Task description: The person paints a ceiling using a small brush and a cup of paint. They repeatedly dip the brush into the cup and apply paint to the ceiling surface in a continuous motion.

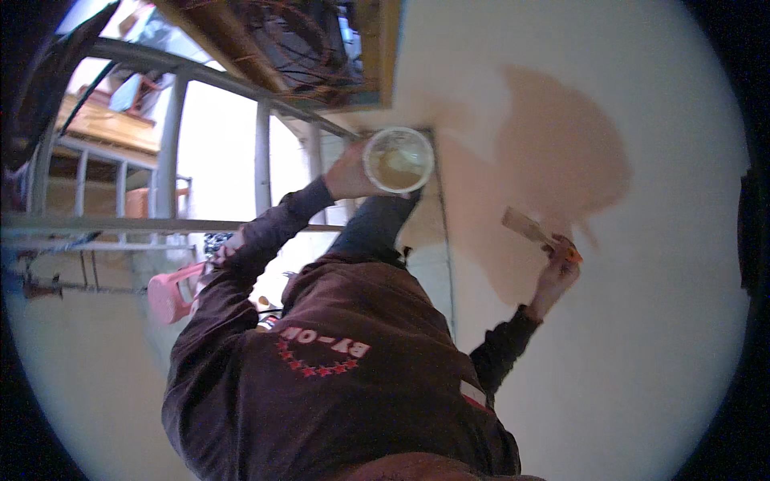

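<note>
Left hand (348,174): closing around the left side of the tub, with the fingers partly hidden behind it, so their exact placing cannot be told.
Tub (370,178): sitting in the left hand's grip, showing its round white rim and open mouth; it is hanging above the dark trouser leg (375,220), near the picture's middle.
Tub's contents (399,170): lying pale and beige inside, too blurred to tell more.
Right hand (561,263): pinching the flat tool near its orange end, thumb and fingers pressing together on it, well apart from the tub.
Flat tool (525,224): pointing its broad pale end up and to the left, toward the tub's side, and tilting in front of the wall; whether it is touching the wall cannot be told.
Wall (642,321): spreading pale and smooth over the right side, carrying a large rounded shadow (561,136) above the right hand.
Ladder (171,132): standing at the left with grey rails and rungs, the left forearm passing in front.
Stool (166,298): showing pink beside the left sleeve.
Wooden frame (391,48): enclosing tangled cables (293,44) at the top.
Sweatshirt (361,401): covering the person's torso, dark, bearing red stars.
</note>
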Motion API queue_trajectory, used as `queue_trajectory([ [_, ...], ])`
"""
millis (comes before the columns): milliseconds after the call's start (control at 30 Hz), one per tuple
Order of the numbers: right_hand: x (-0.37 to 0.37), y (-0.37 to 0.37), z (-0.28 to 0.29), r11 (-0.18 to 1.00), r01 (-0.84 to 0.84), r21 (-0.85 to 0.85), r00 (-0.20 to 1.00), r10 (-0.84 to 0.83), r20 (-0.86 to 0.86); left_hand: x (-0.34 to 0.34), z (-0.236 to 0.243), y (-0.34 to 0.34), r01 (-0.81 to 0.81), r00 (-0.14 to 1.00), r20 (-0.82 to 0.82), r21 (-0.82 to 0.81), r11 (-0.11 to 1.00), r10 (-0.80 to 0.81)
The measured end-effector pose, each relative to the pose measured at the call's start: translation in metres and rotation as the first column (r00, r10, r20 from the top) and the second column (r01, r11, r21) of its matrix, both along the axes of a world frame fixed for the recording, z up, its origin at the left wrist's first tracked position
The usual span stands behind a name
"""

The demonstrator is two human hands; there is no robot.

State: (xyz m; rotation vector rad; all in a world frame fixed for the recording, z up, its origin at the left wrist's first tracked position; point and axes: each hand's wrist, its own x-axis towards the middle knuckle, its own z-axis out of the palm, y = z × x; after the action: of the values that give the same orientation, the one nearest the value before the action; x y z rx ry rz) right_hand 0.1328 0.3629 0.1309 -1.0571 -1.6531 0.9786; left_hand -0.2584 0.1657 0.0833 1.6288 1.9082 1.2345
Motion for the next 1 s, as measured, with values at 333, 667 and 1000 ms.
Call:
queue_trajectory([
  [333, -0.016, 0.039, 0.034, 0.982, -0.138, 0.126, 0.982, 0.119, 0.146, -0.039, 0.048, -0.003, -0.047, 0.998, -0.037, 0.067, 0.997, 0.049],
  [667, -0.046, 0.023, -0.009, 0.996, -0.023, 0.083, 0.996, 0.03, -0.081, -0.053, 0.016, -0.004, -0.017, 0.995, 0.094, 0.003, 1.0, 0.017],
  [1000, -0.041, 0.017, 0.001, 0.999, -0.034, -0.017, 0.999, 0.033, -0.041, -0.041, 0.005, 0.056, 0.081, 0.995, -0.05, -0.067, 0.994, -0.084],
])
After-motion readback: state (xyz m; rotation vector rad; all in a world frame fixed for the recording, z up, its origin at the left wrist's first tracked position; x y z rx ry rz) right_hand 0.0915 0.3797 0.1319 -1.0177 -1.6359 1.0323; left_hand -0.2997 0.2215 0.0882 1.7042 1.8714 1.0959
